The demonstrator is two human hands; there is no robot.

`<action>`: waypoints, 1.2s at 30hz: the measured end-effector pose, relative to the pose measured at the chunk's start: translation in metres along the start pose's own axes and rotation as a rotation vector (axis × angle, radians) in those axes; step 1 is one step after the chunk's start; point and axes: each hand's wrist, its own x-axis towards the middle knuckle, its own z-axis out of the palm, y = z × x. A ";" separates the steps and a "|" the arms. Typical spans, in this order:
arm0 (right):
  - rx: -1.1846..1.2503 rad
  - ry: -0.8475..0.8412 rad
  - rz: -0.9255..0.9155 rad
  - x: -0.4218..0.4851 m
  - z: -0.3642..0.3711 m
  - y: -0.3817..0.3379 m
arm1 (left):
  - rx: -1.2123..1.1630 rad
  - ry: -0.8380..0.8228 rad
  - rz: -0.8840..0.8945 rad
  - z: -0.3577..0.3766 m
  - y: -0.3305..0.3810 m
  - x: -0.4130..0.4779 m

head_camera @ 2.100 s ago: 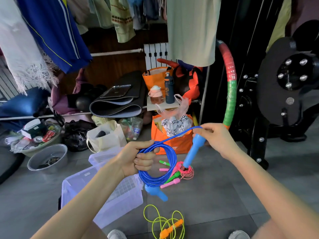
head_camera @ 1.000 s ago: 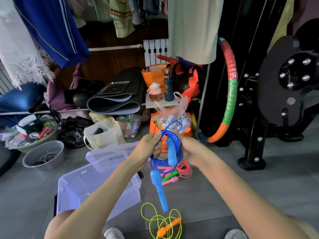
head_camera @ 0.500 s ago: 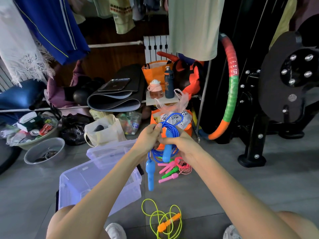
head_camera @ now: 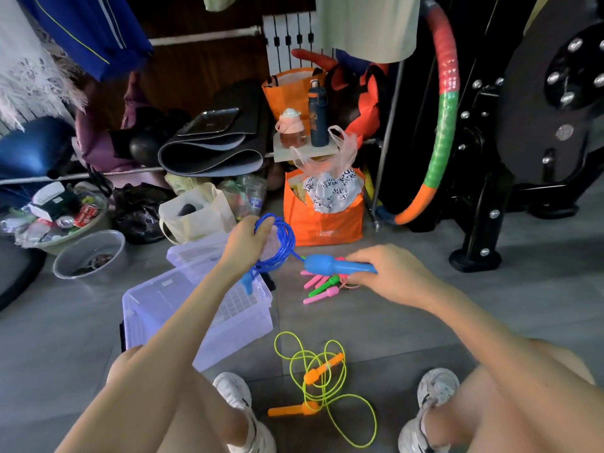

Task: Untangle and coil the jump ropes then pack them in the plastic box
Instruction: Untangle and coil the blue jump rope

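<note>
Cord on the blue jump rope (head_camera: 283, 248) looks like thin, springy plastic. It'll be light and bendy, but I'd guess it wants to pop back open the second you let go. The left hand (head_camera: 246, 245) is curled round the bunched loops and holds them up above the far corner of the plastic box (head_camera: 235, 333). The right hand (head_camera: 387, 273) grips one chunky blue handle (head_camera: 331, 266) out to the side, so the hands are apart with a short bit of cord running between them. The other blue handle (head_camera: 247, 282) dangles under the left hand, over the box.

Handles are the stiff bits and the easy place to grab. The coil itself needs pinching where the loops cross, or it'll probably slide apart, since that cord looks slick. Nothing fragile here, I reckon, so it can just be dropped in.

The box sits open on the floor by the left knee, and I can't see any ropes in it yet. Around it:
- a yellow rope with orange handles (head_camera: 322, 371) sprawled loose on the floor between the shoes
- a little heap of pink and green handles (head_camera: 322, 286) with a reddish cord, right under the right hand
- an orange bag (head_camera: 323, 223) just behind, and a striped hoop (head_camera: 446, 119) leaning further right

Nothing really blocks the way into the box. The dangling handle could snag the rim, though.
</note>
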 end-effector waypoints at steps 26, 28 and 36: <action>1.135 -0.080 0.046 0.030 0.015 -0.008 | -0.687 -0.428 -0.130 0.002 0.054 -0.037; 1.122 -0.052 0.024 0.039 0.006 -0.019 | -0.677 -0.456 -0.102 0.002 0.058 -0.038; 1.035 -0.201 -0.090 0.047 -0.019 -0.029 | -0.563 -0.462 0.016 -0.001 0.063 -0.038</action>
